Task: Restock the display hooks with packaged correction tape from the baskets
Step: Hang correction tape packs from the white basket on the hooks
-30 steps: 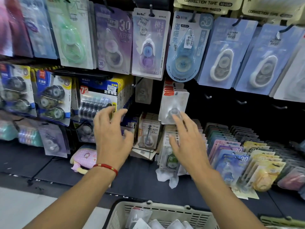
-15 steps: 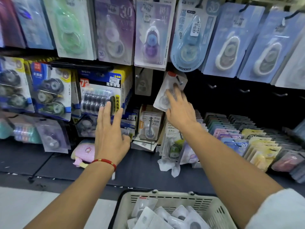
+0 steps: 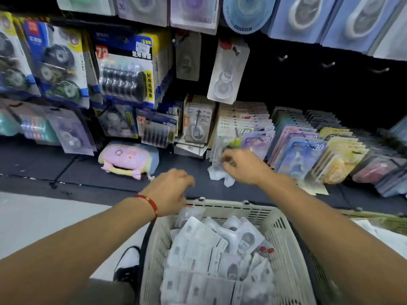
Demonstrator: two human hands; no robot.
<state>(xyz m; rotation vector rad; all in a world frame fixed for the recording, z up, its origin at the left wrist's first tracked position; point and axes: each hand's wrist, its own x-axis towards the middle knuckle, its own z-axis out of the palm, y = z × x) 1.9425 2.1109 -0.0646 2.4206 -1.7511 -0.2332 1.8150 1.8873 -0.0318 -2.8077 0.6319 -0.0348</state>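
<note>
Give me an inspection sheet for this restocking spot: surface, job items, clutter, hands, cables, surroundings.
Surface: dark shelf, stock in rows at right.
Job's things: basket full of white packs; one white pack hangs on a hook; empty hooks to its right.
Clutter: pink plush, crumpled wrapper.
Hands: left hand over basket rim, right hand above shelf; both loosely curled, blurred.
Cables: nothing seen.
Surroundings: hanging tape packs, pale floor.

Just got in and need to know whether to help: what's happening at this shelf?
A person is restocking correction tape. One white pack hangs on a hook, and the empty hooks to its right wait. Both hands, left and right, hold nothing and hover between the shelf and the basket, which is full of packs.
</note>
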